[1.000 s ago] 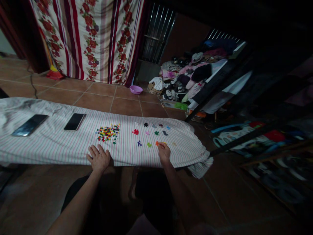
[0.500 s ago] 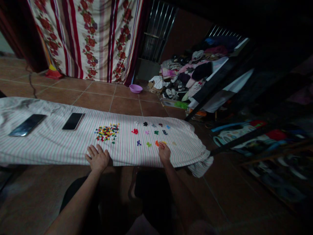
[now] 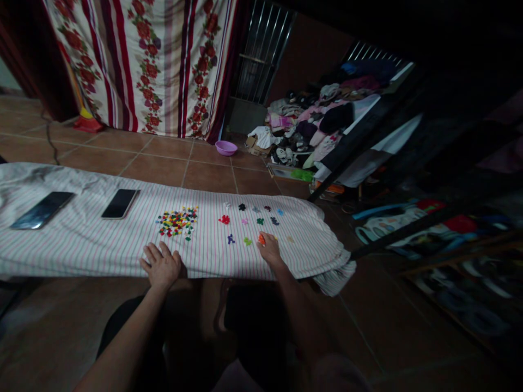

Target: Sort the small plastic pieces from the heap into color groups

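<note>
My left hand (image 3: 161, 265) lies flat at the near edge of the striped cloth (image 3: 102, 245), fingers spread and holding nothing. Just beyond it is a mixed heap of small coloured pieces (image 3: 178, 222). My right hand (image 3: 269, 249) is over the orange pile (image 3: 261, 238), its fingertips drawn together at the pieces; whatever is between them is too small to make out. Around it lie single-colour piles: lime green (image 3: 247, 241), purple (image 3: 231, 239), dark green (image 3: 260, 221), pink (image 3: 244, 221), red (image 3: 224, 219) and beige (image 3: 290, 239). My right hand mostly covers a yellow pile.
Two dark-screened devices, a larger one (image 3: 43, 210) and a phone (image 3: 120, 204), rest on the cloth at left. Beyond the table are a purple basin (image 3: 226, 147), a floral curtain (image 3: 167, 65) and heaped clothes (image 3: 310, 117). A dark slanting bar (image 3: 396, 234) runs at right.
My right hand has shifted slightly left, from between the orange and yellow piles onto the orange one, and now hides most of the yellow. My left hand stays in place.
</note>
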The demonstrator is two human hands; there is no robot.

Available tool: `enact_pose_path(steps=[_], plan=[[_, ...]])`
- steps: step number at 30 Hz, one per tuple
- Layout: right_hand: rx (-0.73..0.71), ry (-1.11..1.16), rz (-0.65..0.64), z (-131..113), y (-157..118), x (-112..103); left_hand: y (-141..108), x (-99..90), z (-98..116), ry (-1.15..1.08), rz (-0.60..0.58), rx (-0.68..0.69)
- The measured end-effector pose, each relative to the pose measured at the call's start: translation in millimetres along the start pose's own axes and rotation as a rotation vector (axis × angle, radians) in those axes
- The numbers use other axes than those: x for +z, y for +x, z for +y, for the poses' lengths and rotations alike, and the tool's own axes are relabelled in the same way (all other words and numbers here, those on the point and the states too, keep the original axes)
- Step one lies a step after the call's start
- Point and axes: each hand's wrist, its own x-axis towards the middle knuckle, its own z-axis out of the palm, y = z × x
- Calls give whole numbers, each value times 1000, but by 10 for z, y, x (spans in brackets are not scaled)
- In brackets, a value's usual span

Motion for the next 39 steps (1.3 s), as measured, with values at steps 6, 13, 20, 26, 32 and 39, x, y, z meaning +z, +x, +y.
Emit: enact_pose_path(steps=[6, 13, 20, 26, 32, 39], plan=[[27, 46, -28, -18, 51, -66, -1, -43, 20, 7, -39, -6], [20, 72, 15, -49, 16, -65, -9, 7, 2, -3, 28, 5], [-33, 86, 12, 34, 36, -22, 2, 41, -18, -1, 30, 16], [-79, 138, 71, 63, 3, 0, 14, 43, -25, 0, 1, 13], [-101, 221, 326, 31, -187, 69, 35, 61, -37, 3, -5, 4], [33, 244, 420, 58, -451, 92, 41, 23, -44, 14, -15, 10]])
